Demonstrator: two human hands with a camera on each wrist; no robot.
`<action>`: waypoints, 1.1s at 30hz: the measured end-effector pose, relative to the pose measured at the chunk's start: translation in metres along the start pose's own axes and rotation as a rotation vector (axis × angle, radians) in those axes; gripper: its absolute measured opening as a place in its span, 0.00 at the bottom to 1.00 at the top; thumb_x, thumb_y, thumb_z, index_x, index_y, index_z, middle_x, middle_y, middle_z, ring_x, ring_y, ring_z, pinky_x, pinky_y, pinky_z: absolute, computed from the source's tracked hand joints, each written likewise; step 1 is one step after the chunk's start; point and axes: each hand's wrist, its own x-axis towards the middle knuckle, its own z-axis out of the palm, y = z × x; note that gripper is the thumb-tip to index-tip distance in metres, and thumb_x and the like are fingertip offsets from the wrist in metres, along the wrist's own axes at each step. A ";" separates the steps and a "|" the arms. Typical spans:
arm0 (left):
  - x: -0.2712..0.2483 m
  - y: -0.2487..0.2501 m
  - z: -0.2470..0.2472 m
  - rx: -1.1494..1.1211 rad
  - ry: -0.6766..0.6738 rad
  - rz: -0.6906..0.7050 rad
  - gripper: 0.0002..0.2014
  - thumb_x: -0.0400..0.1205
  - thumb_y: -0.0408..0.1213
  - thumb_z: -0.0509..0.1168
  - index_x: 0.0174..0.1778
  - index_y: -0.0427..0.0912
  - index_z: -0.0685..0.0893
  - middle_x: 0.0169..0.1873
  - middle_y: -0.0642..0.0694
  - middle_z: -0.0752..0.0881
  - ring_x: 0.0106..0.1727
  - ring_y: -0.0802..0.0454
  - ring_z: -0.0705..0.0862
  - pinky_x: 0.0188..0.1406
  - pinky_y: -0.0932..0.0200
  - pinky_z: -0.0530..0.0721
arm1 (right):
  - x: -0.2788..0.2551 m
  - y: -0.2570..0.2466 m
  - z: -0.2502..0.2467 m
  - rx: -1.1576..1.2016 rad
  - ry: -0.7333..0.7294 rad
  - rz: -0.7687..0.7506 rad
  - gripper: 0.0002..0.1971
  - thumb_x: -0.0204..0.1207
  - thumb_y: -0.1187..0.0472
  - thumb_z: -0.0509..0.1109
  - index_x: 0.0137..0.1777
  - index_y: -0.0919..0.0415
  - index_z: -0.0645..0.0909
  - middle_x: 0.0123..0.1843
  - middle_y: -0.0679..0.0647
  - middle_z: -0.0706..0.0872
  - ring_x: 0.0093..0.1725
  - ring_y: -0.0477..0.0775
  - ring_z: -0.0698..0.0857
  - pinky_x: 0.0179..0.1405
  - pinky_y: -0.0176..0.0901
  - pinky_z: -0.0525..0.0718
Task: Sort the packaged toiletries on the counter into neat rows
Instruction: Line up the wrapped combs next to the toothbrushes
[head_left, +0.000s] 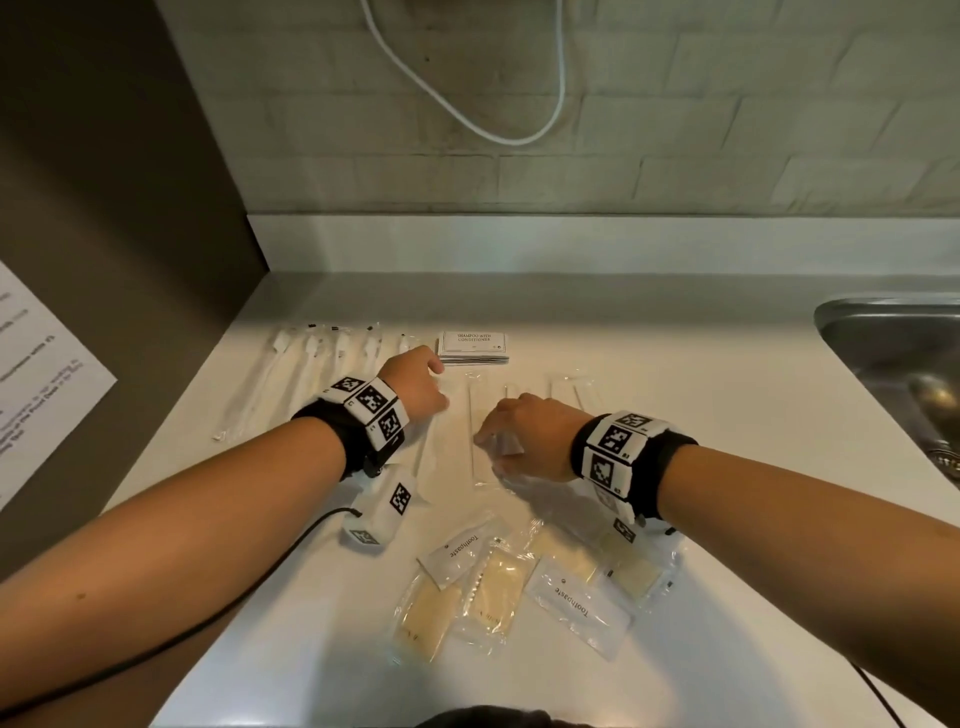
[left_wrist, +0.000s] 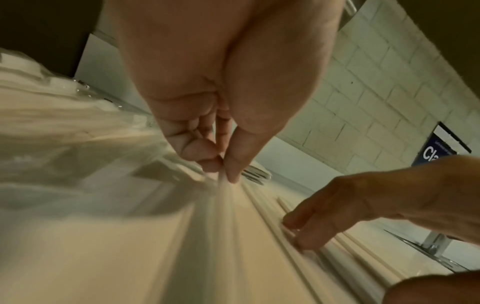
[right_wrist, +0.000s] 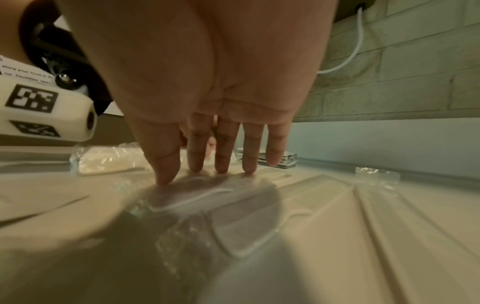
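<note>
My left hand reaches over the middle of the counter, and its thumb and fingers pinch the end of a long clear packet. My right hand is just to its right, fingers straight, fingertips pressing down on another clear crinkly packet. A third long clear packet with a white stick lies between the hands. Wrapped toothbrushes lie side by side at the back left. A stack of shampoo sachets sits behind my left hand. Toothpaste packets and yellowish packets lie jumbled near me.
A steel sink is set into the counter at the right. A dark panel with a paper notice closes off the left side. A white cable hangs on the tiled wall behind.
</note>
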 end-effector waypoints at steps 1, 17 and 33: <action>0.000 -0.002 0.000 0.007 0.007 0.001 0.20 0.76 0.34 0.74 0.63 0.43 0.78 0.61 0.42 0.85 0.52 0.48 0.81 0.48 0.60 0.74 | 0.001 -0.001 -0.001 0.000 0.008 0.003 0.19 0.77 0.53 0.65 0.69 0.46 0.78 0.68 0.49 0.80 0.66 0.55 0.77 0.66 0.55 0.79; -0.059 -0.034 -0.023 0.548 -0.211 0.206 0.34 0.65 0.61 0.74 0.69 0.60 0.80 0.57 0.51 0.78 0.59 0.50 0.82 0.62 0.52 0.82 | 0.016 -0.025 0.003 -0.173 0.015 0.045 0.26 0.76 0.38 0.63 0.72 0.47 0.75 0.68 0.51 0.79 0.67 0.57 0.76 0.69 0.55 0.73; -0.051 -0.036 -0.014 0.532 -0.220 0.248 0.46 0.59 0.74 0.64 0.75 0.58 0.75 0.69 0.56 0.78 0.71 0.50 0.71 0.70 0.47 0.75 | 0.021 -0.015 0.012 -0.092 0.003 0.103 0.31 0.71 0.34 0.66 0.72 0.46 0.72 0.74 0.48 0.76 0.73 0.56 0.74 0.78 0.60 0.63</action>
